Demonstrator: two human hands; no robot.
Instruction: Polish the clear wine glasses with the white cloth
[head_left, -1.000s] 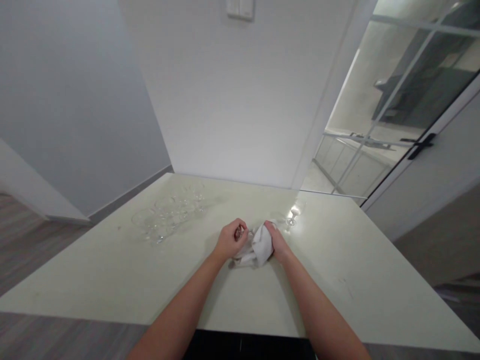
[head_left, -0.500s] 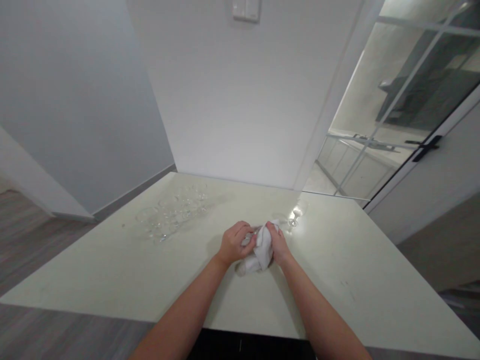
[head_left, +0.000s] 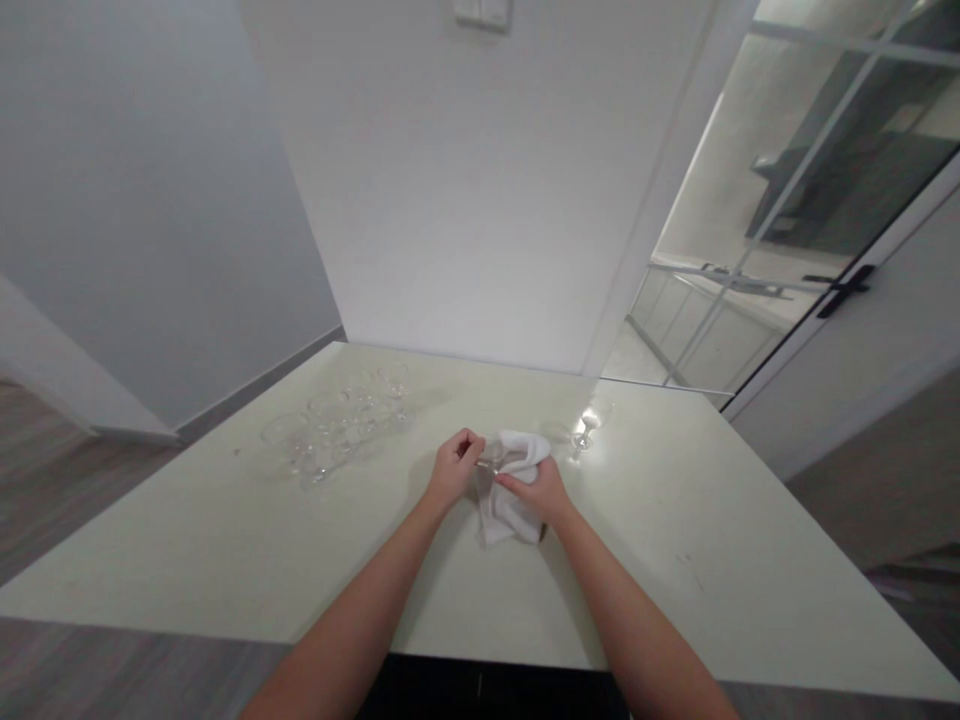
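In the middle of the table, my left hand (head_left: 454,466) pinches a clear glass (head_left: 491,457), seemingly a stemmed one, by its thin part. My right hand (head_left: 543,489) grips a white cloth (head_left: 511,518) that lies against the glass, its thumb pressed on the near side. Part of the cloth hangs down below the fingers. The cloth and fingers hide much of the held glass.
Several clear stemmed glasses (head_left: 337,420) stand close together on the left of the pale table (head_left: 247,560). A single stemmed glass (head_left: 586,430) is at the right, beyond my right hand. A white wall (head_left: 465,220) borders the table's far edge.
My left hand has shifted from cupping the glass to a pinch on it. The cloth has opened out and hangs lower, with my right thumb now across its front.
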